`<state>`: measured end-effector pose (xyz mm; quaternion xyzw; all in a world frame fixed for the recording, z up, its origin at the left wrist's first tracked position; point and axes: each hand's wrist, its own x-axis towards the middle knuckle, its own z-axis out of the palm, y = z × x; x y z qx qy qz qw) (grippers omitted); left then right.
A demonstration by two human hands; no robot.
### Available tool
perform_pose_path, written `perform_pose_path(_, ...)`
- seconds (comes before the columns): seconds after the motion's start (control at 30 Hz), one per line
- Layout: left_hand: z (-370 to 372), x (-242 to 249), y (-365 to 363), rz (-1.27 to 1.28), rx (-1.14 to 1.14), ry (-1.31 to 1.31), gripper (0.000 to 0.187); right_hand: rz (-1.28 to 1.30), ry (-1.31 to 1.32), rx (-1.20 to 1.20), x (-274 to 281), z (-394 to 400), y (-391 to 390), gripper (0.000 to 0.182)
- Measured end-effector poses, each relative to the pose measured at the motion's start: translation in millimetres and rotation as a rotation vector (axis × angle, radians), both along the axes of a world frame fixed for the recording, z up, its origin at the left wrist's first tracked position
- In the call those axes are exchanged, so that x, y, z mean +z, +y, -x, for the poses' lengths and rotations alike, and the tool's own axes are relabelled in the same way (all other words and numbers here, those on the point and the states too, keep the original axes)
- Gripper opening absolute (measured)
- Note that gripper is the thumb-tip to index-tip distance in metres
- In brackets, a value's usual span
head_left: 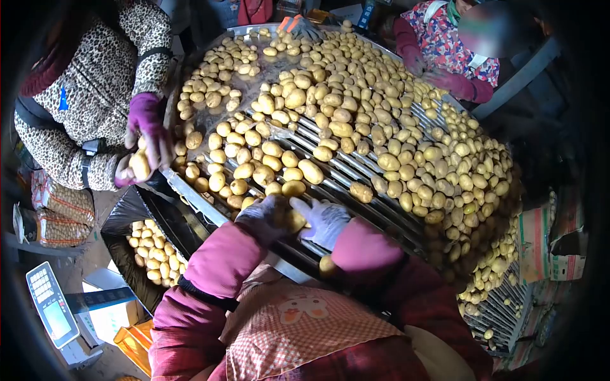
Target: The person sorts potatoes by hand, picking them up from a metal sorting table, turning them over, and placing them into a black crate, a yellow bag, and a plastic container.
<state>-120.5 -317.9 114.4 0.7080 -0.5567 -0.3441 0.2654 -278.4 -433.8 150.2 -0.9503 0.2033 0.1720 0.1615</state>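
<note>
Many potatoes (311, 171) lie over a slatted metal sorting table (372, 206) in front of me. At its near edge, my left hand (262, 219), in a purple-grey glove, has its fingers curled about a potato (295, 220). Shadow partly hides those fingertips. My right hand (325, 222), gloved alike, comes to the same potato from the right, fingers and thumb spread, the tips at its side. Another potato (328, 265) rests below my right wrist, close to the sleeve.
On the left, a person in leopard print (101, 82) holds a potato (139, 165). Another person (445, 51) works at the back right. A black-lined container (114, 232) with potatoes stands below left, near a digital scale (52, 305). Cardboard boxes (537, 244) are at the right.
</note>
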Motion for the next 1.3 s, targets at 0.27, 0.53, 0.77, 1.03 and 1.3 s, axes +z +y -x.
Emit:
perform_pose_path(0.27, 16, 31, 0, 0.067, 0.436, 1.635, 0.053, -0.51, -0.651, -0.161, 15, 12, -15, 0.059)
perform_pose_path(0.53, 17, 27, 6, 0.032, 0.336, 1.586, 0.065, -0.915, -0.743, -0.156, 41, -17, -25, 0.041)
perform_pose_path(0.77, 16, 35, 4, 0.168, 0.533, 1.816, 0.056, 0.083, 0.065, -0.224, 7, -44, -63, 0.064)
perform_pose_path(1.03, 15, 34, 2, 0.229, 0.4, 1.817, 0.06, -0.999, -0.601, -0.578, -24, -27, -93, 0.044)
perform_pose_path(1.3, 11, 25, 13, 0.123, 0.283, 1.959, 0.073, -1.287, -0.276, -0.223, 55, -23, -46, 0.052)
